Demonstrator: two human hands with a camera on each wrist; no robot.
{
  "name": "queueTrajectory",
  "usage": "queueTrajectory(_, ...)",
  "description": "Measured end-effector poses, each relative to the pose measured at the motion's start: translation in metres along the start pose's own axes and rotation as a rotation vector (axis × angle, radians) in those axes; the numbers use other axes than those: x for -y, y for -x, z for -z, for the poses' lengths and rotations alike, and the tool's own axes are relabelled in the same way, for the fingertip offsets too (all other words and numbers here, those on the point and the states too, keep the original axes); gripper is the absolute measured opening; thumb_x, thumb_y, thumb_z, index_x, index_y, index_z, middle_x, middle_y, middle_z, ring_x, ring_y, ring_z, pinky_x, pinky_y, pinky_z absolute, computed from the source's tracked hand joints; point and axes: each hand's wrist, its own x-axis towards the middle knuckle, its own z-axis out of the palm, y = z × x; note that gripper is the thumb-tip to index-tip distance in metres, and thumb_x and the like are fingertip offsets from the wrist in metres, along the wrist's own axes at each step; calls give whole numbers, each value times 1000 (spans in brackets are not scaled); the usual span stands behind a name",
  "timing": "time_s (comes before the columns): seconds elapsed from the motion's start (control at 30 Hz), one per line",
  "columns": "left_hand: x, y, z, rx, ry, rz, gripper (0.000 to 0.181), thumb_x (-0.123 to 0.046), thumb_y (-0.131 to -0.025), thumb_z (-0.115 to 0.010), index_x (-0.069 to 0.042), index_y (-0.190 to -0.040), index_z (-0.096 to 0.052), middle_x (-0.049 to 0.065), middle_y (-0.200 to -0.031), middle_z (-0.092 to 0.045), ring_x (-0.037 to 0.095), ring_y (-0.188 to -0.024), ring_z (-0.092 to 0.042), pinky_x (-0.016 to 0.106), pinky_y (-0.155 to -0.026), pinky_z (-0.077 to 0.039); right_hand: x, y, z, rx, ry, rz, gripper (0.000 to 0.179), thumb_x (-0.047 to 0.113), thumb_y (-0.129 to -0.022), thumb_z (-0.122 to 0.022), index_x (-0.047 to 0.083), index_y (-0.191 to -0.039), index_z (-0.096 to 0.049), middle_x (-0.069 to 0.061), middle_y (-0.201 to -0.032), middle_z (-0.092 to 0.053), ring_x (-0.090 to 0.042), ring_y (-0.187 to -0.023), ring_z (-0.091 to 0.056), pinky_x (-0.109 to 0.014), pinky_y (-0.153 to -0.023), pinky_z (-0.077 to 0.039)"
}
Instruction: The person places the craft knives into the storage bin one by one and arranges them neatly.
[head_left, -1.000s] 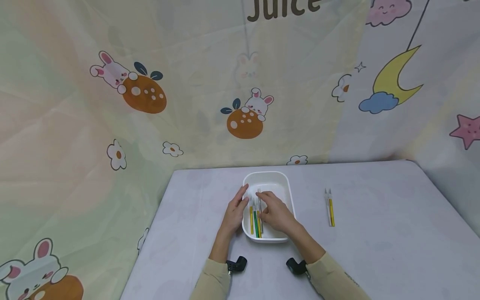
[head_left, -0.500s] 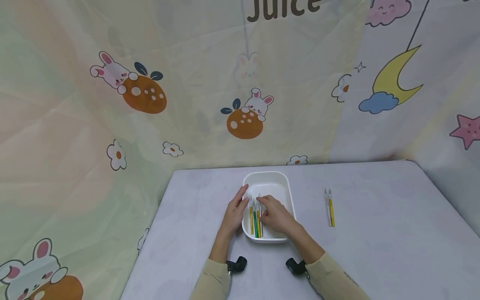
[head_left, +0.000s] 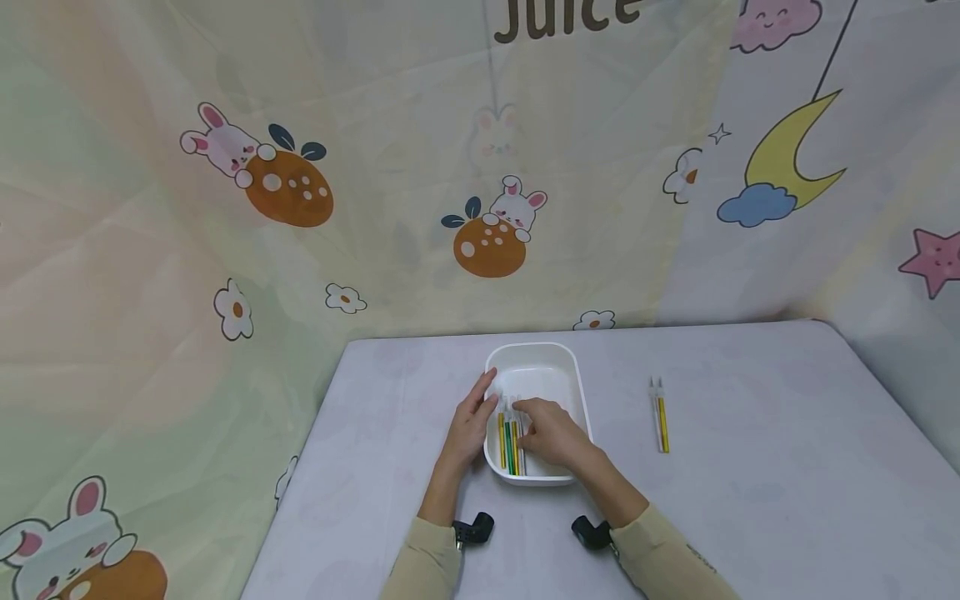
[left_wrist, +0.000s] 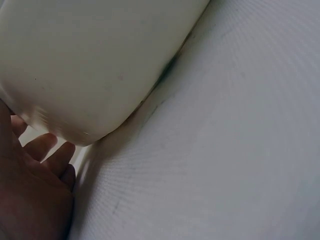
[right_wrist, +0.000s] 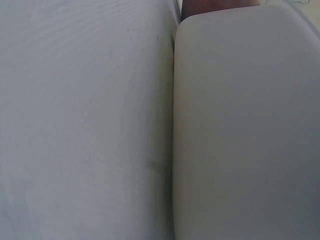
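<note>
A white tray (head_left: 580,392) holds several slim pens with clear caps, side by side along its left part, among them a yellow one (head_left: 502,442) and a green one (head_left: 509,450). My left hand (head_left: 467,427) holds the tray's left side, thumb and index tip over the rim; in the left wrist view its fingers (left_wrist: 59,156) lie against the outer wall. Inside the tray my right hand (head_left: 553,432) pinches a silver-grey pen (head_left: 523,463) at the right end of the row, its index finger covering part of the cap. The right wrist view is mostly tray wall (right_wrist: 250,125).
To the right of the tray, two more capped pens lie side by side on the white-covered table (head_left: 750,467), one yellow (head_left: 663,425) and one pale (head_left: 655,417). A printed cloth (head_left: 405,250) hangs behind the table.
My right hand has slid the silver-grey pen toward me, down level with the other pens in the row. The left hand and tray have stayed in place.
</note>
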Motion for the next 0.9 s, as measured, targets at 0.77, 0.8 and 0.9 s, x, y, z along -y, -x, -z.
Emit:
queueTrajectory(0.77,0,1,0,-2,40,7,49,-25,-109,-53,-21,-158,-46,-4,-170,-33,19,-162,-19,48,-132,-16,1,0,1,-94,6,13,55,3,-84,-83,4,-136,-66,-11,-119,-72,-10,-71,-59,-25,-62,-51)
queueTrajectory(0.8,0,1,0,-1,39,6,49,-26,-109,-53,-22,-158,-47,-5,-170,-33,19,-162,-19,48,-132,-15,2,0,1,-110,1,13,54,3,-84,-83,5,-136,-66,-10,-119,-72,-10,-72,-59,-25,-61,-51)
queueTrajectory(0.9,0,1,0,0,33,0,49,-28,-109,-53,-24,-157,-48,-5,-170,-33,19,-162,-19,49,-132,-15,3,1,2,-156,-5,26,54,3,-85,-82,8,-136,-66,-9,-127,-70,-10,-76,-61,-24,-63,-53)
